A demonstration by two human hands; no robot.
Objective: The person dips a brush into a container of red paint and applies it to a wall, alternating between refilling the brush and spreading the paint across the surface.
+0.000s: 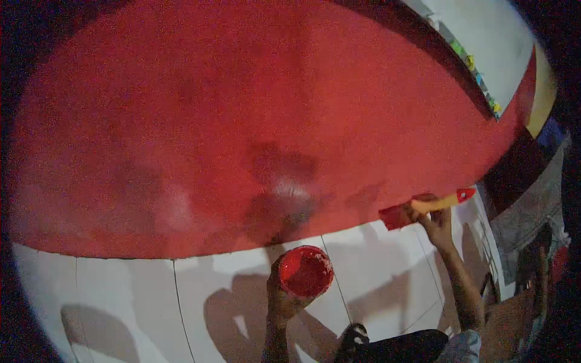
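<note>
My left hand [280, 302] is wrapped round a small round tub of red paint [307, 272], held low over the white tiles with its mouth facing up. Red smears and pale flecks mark the rim. To the right, my right hand [437, 225] grips a paintbrush [445, 202] by its yellow handle, which has a red end. The red-coated bristles [396, 216] point left, at the bottom edge of the red wall [212, 151] where it meets the tiles. Whether they touch the wall I cannot tell.
White floor tiles [133, 284] with dark joints run along the wall's foot. At upper right is a white panel [490, 42] edged with small coloured pieces. A grey cloth-like heap [526, 218] lies at far right. My dark-clothed leg [399, 348] shows below.
</note>
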